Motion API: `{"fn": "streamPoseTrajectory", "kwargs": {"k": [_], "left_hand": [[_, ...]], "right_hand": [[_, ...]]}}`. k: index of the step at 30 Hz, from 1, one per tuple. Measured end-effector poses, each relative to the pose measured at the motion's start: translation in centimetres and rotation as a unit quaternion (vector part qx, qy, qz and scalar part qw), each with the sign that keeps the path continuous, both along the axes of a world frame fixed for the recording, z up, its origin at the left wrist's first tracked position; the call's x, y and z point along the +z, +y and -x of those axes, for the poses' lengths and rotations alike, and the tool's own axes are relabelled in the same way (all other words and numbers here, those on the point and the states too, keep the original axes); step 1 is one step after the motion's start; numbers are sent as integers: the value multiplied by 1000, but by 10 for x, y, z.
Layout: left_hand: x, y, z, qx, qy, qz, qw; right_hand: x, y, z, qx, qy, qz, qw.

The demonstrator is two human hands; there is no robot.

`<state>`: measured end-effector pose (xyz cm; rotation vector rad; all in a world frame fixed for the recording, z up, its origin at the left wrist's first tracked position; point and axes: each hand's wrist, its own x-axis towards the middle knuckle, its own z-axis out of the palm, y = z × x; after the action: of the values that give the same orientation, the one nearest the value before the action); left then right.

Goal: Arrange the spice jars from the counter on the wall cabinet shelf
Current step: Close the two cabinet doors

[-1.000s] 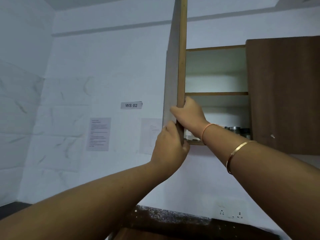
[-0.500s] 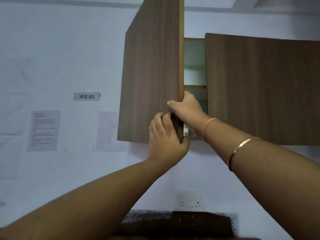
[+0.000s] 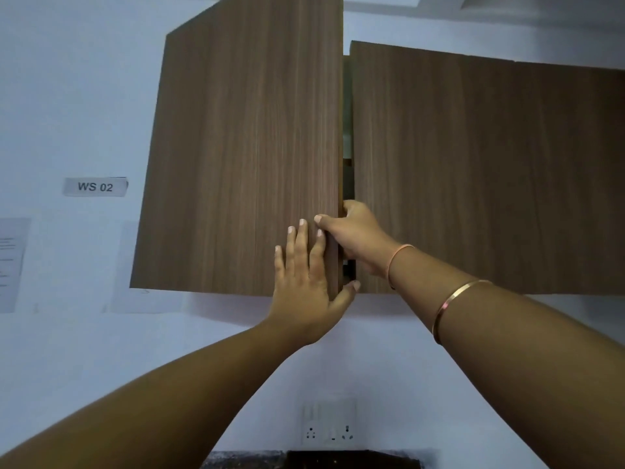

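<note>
Closing the cabinet door (image 3: 243, 157): left hand (image 3: 304, 282) flat and open on its face, right hand (image 3: 355, 235) gripping its edge. Jars unseen (presumably shelved inside). Next: release the right-hand fingers, then press shut.

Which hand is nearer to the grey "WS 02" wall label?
Left. The left hand lies flat on the brown wooden cabinet door, right of the label; the right hand grips the door's edge, farther right.

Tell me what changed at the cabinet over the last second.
The left cabinet door swung nearly shut, leaving a narrow gap that hides the shelves and jars. The left hand went from gripping the door's edge to pressing flat on its face. The right hand still holds that edge.
</note>
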<state>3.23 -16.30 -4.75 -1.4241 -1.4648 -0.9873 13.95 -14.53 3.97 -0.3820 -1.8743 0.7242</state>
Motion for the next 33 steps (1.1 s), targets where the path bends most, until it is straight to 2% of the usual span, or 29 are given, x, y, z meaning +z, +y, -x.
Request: {"fn": "streamPoseTrajectory", "kwargs": {"k": [5, 11, 13, 15, 18, 24, 29, 33], "left_hand": [[2, 38, 22, -2, 39, 1, 999], [4, 79, 39, 65, 78, 27, 994], [4, 94, 42, 93, 89, 35, 991], [5, 105, 44, 118, 95, 45, 987], [7, 123, 43, 149, 87, 64, 983], [10, 153, 49, 210, 74, 99, 970], [8, 174, 62, 211, 74, 90, 971], [4, 187, 76, 183, 96, 50, 977]], "right_hand": [[-2, 52, 4, 14, 4, -8, 1000], [-11, 108, 12, -123, 34, -117, 985], [-14, 125, 10, -198, 9, -191, 962], [-16, 138, 8, -270, -41, -274, 922], [-19, 157, 10, -320, -126, -343, 874], [-35, 193, 21, -295, -191, -321, 879], [-46, 211, 35, -270, -179, -306, 895], [-55, 220, 47, -300, -164, -319, 884]]}}
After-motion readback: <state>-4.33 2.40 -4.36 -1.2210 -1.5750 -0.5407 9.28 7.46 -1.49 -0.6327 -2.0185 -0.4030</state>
